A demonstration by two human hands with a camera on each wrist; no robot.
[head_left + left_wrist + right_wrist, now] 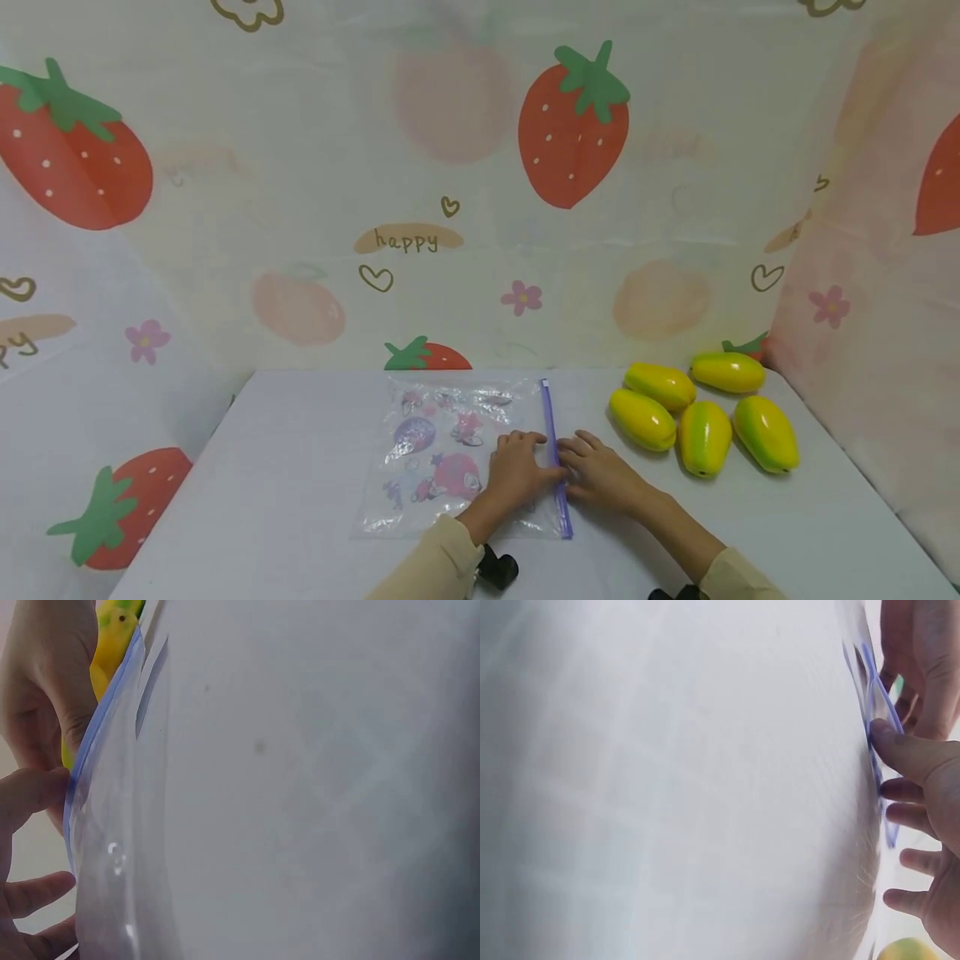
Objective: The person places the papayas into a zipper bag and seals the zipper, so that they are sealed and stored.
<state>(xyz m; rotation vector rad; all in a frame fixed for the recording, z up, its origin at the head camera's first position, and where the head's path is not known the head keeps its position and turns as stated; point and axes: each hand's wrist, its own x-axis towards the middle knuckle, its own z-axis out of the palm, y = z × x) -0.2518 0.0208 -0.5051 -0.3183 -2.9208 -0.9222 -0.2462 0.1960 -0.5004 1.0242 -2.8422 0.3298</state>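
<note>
A clear zip bag [420, 500] with pink and purple printed pictures lies flat on the white table, its purple zip strip [548, 408] on the right side. My left hand [517, 471] reaches over the bag and pinches the strip's middle, thumb and fingers bent. From the other side my right hand [600, 475] grips the same edge, its thumb [892, 742] and fingertips at the strip in the right wrist view. The two hands almost meet there. Purple lines stand apart at one end of the strip in that view.
Several glossy yellow-green mango-like fruits [705, 437] lie grouped on the table [285, 467] to the right of the bag. A strawberry-printed cloth [465, 183] hangs behind and at both sides. Black wrist gear [498, 569] shows at my left sleeve.
</note>
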